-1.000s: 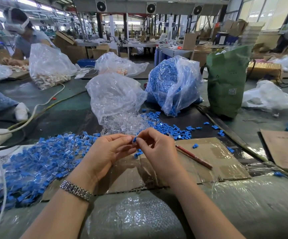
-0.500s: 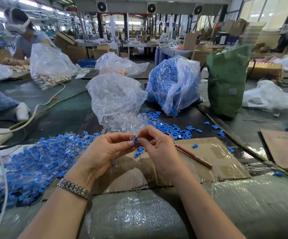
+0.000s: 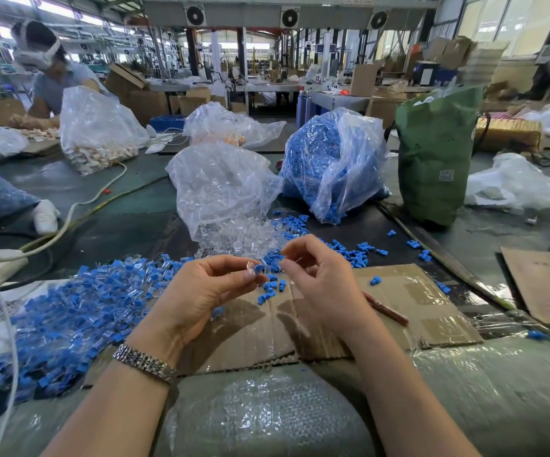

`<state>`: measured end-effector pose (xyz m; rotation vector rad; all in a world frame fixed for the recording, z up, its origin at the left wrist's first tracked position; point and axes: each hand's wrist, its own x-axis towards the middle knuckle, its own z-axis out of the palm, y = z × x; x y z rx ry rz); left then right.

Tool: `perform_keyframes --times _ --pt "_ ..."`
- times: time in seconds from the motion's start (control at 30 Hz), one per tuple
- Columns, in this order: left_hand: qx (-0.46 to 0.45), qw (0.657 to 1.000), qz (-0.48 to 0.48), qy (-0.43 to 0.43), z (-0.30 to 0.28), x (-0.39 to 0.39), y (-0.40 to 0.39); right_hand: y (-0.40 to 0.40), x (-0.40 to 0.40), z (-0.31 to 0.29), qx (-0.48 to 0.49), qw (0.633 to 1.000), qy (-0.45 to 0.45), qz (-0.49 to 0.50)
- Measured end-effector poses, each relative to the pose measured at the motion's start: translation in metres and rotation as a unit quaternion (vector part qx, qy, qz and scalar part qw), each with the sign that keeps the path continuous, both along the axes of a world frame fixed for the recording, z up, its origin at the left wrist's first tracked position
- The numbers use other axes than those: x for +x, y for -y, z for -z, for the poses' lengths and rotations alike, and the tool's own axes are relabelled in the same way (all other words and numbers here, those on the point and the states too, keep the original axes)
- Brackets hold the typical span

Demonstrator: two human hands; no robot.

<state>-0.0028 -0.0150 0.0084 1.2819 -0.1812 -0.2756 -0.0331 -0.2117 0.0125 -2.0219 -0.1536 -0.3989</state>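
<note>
OK: heap of blue-capped clear parts point(image 3: 69, 318) lies left of the cardboard sheet point(image 3: 415, 301). Over the sheet, your left hand point(image 3: 207, 291) pinches a small clear part point(image 3: 253, 268) with a blue cap, thumb to forefinger. Your right hand point(image 3: 319, 278) is just beside it, fingers curled; can't tell if it holds anything. Red pencil point(image 3: 386, 312) lies on the sheet, rightward.

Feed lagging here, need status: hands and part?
Left hand pinches clear part. Right hand curled beside it, hold unclear. Loose blue parts on cardboard below, nothing blocking.
</note>
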Motion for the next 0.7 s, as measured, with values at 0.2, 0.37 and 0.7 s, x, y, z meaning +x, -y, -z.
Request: perform_keyframes --times 0.2,0.37,0.7 --pt "-0.009 1.0 0.017 0.003 0.003 0.004 -0.004 0.028 -0.006 -0.004 -0.405 0.857 -0.254 0.192" --pt "-0.049 0.999 0.006 -0.014 0.003 0.005 -0.003 0.026 -0.006 -0.006 -0.425 0.86 -0.231 0.161" --pt "-0.071 0.996 -0.062 -0.002 0.001 0.008 -0.005 -0.002 -0.015 -0.038 -0.099 0.943 -0.298 -0.114"
